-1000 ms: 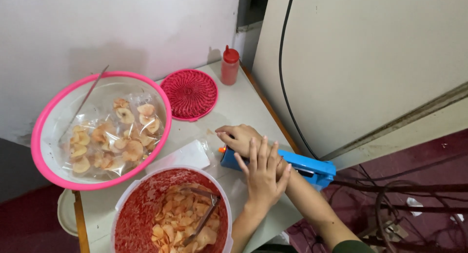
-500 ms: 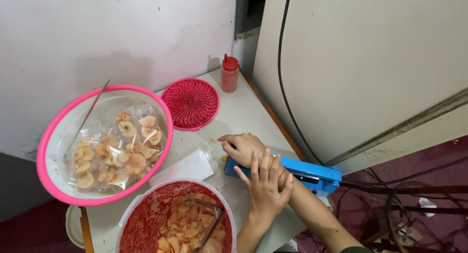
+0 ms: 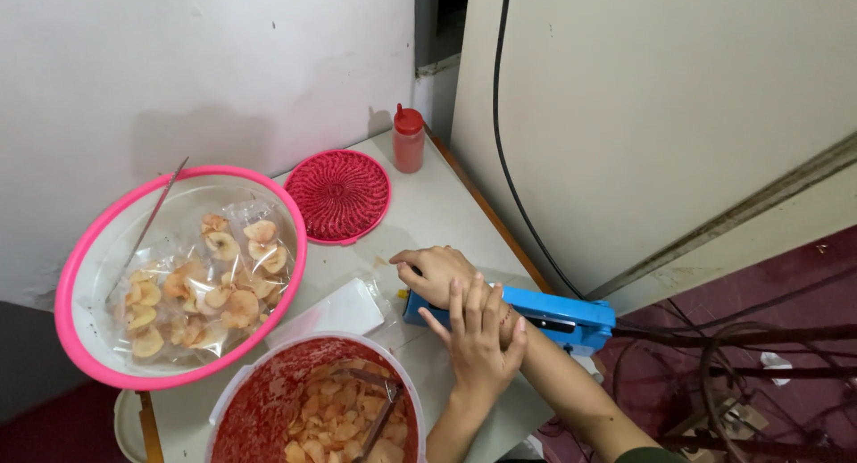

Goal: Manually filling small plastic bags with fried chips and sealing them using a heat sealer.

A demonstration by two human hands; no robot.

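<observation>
Press your right hand (image 3: 435,275) flat on the blue sealer (image 3: 527,313) — evenly. Your left hand (image 3: 479,333), fingers spread, rests over it — keep the bag (image 3: 344,309) straight.

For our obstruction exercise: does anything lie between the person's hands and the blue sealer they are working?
Nothing visible does. The right hand lies on the blue sealer, and the left hand is laid over the right wrist. The clear bag lies beside the sealer, not between hands and sealer.
</observation>
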